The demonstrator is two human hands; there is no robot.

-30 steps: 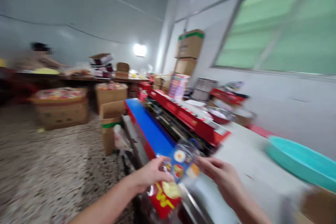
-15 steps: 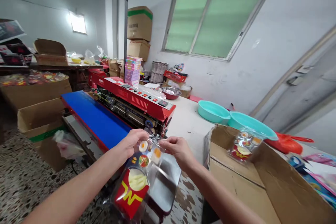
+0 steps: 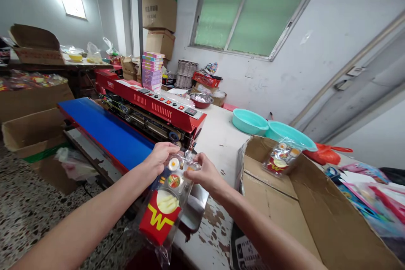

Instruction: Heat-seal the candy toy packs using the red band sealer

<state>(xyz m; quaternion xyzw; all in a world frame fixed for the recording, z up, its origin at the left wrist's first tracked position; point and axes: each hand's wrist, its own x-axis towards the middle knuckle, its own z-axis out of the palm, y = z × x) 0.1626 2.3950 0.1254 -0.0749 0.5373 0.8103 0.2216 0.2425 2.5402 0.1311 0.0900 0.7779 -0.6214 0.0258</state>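
Observation:
Between my two hands hangs a clear plastic bag of toy food (image 3: 160, 217), showing a red fries box with a yellow mark, a fried egg and a small pizza. My left hand (image 3: 161, 158) is closed on the bag's upper left edge. My right hand (image 3: 204, 173) pinches its upper right side, thumb over the front. Just beyond my fingers is the near end of a red sealing machine (image 3: 164, 112) with a blue conveyor belt (image 3: 107, 130). A second bag of toy food (image 3: 281, 156) lies in the open cardboard box (image 3: 272, 202) at my right.
Two turquoise basins (image 3: 249, 121) stand behind the box, beside a red plastic bag (image 3: 325, 154). Stacked small boxes (image 3: 152, 71) and a metal bowl (image 3: 201, 100) sit behind the machine. An open carton (image 3: 34, 135) is on the floor at left. Packaged goods (image 3: 373, 198) lie at far right.
My right hand has shifted its grip lower onto the bag's front, with the thumb now across it. The bag faces me more squarely. The view has turned slightly right and down.

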